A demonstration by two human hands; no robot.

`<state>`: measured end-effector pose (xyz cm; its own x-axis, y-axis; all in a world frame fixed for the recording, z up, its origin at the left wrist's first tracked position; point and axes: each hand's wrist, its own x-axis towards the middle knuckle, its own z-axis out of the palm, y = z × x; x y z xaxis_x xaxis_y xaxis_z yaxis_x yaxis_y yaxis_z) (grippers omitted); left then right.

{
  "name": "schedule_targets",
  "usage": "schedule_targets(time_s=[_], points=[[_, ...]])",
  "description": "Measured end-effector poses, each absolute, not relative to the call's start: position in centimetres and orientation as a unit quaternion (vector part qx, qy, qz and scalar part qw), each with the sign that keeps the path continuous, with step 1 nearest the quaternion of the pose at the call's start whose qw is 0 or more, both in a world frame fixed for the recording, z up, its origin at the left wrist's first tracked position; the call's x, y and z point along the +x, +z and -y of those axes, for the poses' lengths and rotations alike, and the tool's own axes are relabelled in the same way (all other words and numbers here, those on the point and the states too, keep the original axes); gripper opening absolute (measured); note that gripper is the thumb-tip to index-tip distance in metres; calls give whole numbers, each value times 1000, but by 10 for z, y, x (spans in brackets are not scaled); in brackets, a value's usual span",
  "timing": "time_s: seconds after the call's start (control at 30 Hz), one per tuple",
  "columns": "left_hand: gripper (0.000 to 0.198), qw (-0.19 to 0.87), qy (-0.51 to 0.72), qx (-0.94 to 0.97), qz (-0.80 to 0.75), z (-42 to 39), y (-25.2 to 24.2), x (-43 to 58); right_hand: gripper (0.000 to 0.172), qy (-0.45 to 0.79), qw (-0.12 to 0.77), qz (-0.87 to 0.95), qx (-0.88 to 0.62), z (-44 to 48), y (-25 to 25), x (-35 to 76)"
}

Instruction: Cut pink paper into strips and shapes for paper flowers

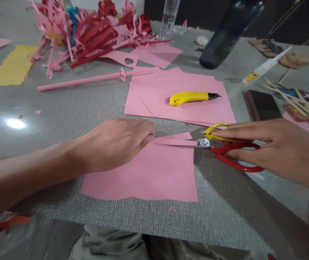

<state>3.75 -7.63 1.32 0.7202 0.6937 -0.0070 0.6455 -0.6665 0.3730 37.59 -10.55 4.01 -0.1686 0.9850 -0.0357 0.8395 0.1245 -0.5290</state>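
Note:
A sheet of pink paper point(149, 177) lies flat on the grey textured tabletop in front of me. My left hand point(122, 142) rests on its upper left part, fingers curled and closed at the far edge, pinching the paper there. In my right hand point(276, 148) is a pair of scissors point(203, 143) with one yellow and one red handle, fingers and thumb in the loops. Its blades lie along the far edge of the sheet, a strip of pink paper between them, tips close to my left fingertips.
Beyond the sheet, a yellow utility knife point(189, 98) with its blade showing lies on stacked pink papers point(149, 97). A rolled pink paper stick point(81, 81), red and pink paper flowers point(95, 32), a dark bottle point(230, 34), a glue tube point(265, 66) and a phone point(262, 105) surround them.

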Motion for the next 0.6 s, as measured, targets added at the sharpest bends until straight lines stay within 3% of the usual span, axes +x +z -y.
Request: schedule_targets(time_s=[0.1, 0.6], points=[[23, 173, 68, 911, -367, 76, 13, 38, 35, 211, 98, 769, -595, 104, 38, 377], [23, 188, 46, 904, -380, 76, 15, 36, 39, 280, 16, 725, -629, 106, 39, 387]])
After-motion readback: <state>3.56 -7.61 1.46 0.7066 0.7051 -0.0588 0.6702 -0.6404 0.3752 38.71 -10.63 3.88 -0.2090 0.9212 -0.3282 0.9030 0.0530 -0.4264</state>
